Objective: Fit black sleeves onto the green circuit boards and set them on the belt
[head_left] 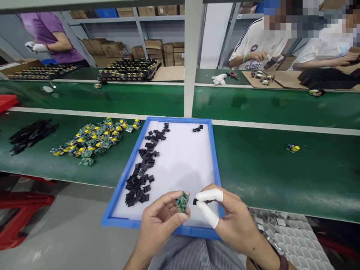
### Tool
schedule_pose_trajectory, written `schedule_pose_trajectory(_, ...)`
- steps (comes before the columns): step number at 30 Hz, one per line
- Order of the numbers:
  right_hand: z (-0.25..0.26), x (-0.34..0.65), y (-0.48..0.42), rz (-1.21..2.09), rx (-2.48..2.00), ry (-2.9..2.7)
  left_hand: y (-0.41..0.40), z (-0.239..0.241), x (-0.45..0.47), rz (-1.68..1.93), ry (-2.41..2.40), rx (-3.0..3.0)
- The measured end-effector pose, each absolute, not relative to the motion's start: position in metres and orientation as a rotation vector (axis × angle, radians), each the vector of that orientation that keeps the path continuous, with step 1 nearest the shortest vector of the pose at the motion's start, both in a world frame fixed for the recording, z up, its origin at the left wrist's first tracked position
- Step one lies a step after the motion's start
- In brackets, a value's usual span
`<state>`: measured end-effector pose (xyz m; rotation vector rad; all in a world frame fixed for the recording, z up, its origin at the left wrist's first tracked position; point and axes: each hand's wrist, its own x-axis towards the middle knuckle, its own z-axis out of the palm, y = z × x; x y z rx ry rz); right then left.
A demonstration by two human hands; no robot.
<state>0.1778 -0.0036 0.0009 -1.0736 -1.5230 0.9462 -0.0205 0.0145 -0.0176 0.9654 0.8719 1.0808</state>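
My left hand [161, 221] pinches a small green circuit board [182, 201] between thumb and fingers, over the near end of a blue-rimmed white tray [118, 191]. My right hand [225, 219], with white finger cots on thumb and forefinger, pinches a tiny black square pad [195, 201] just right of the board. Several black pads [142, 176] lie in a strip along the tray's left side, and a few more black pads [197, 129] sit at its far end.
A pile of green boards with yellow parts [94, 140] and a heap of black pieces [29, 135] lie on the green bench to the left. One lone board [293, 148] lies to the right. Other people work across the conveyor. A red stool [19, 213] stands lower left.
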Motion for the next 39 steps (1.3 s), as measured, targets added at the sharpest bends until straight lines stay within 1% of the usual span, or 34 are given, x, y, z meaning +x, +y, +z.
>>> schedule_pose_trajectory(9,-0.006,0.17,-0.003,0.996,-0.99,-1.499,0.012,-0.018,-0.018,1.016,0.819,1.028)
schedule_pose_trajectory(19,-0.004,0.174,-0.008,0.97,-1.024,-1.628,0.011,-0.025,-0.015,1.093,0.855,1.143)
schedule_pose_trajectory(26,-0.007,0.176,-0.001,1.121,-1.028,-1.535,0.011,-0.027,-0.013,1.089,0.891,1.191)
schedule_pose_trajectory(33,-0.012,0.17,0.005,1.111,-1.092,-1.497,0.013,-0.029,-0.014,1.119,0.894,1.169)
schedule_pose_trajectory(39,-0.006,0.171,-0.001,1.033,-1.104,-1.618,0.014,-0.029,-0.015,1.122,0.92,1.168)
